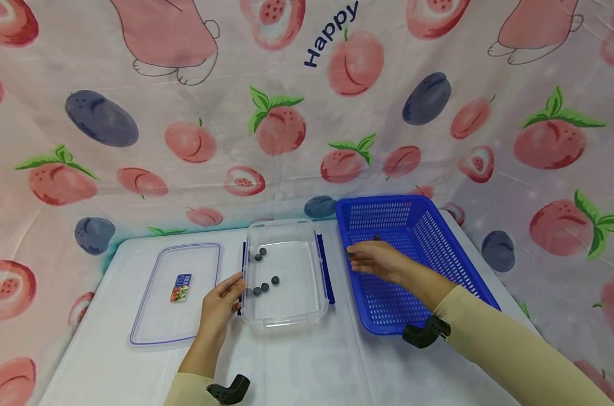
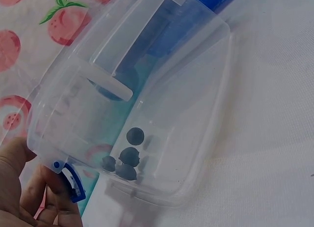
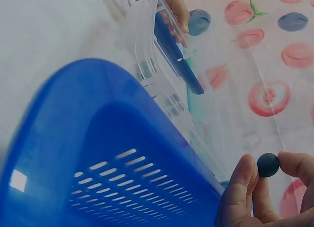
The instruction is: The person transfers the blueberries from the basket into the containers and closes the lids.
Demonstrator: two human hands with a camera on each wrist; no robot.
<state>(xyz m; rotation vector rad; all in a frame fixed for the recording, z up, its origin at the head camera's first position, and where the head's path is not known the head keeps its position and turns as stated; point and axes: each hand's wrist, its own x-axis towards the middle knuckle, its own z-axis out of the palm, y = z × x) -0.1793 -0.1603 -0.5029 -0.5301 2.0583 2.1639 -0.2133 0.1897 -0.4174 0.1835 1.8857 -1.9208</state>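
A clear plastic container (image 1: 297, 304) with blue side latches stands on the table, several blueberries (image 1: 264, 287) lying inside toward its left. My left hand (image 1: 220, 304) holds its left wall near the blue latch (image 2: 73, 183), the thumb at the rim and the other fingers lower down in the left wrist view. Over the left side of the blue basket (image 1: 383, 330) is my right hand (image 1: 380, 260). It pinches one blueberry (image 3: 268, 165) between thumb and fingers, plain in the right wrist view. Another dark berry (image 1: 377, 237) shows in the basket behind that hand.
A clear lid (image 1: 154, 321) with a colourful label (image 1: 181, 287) lies flat left of the container. Behind the white-covered table (image 1: 307, 366) hangs a fruit-print cloth (image 1: 286, 67). A narrow strip of table separates container and basket.
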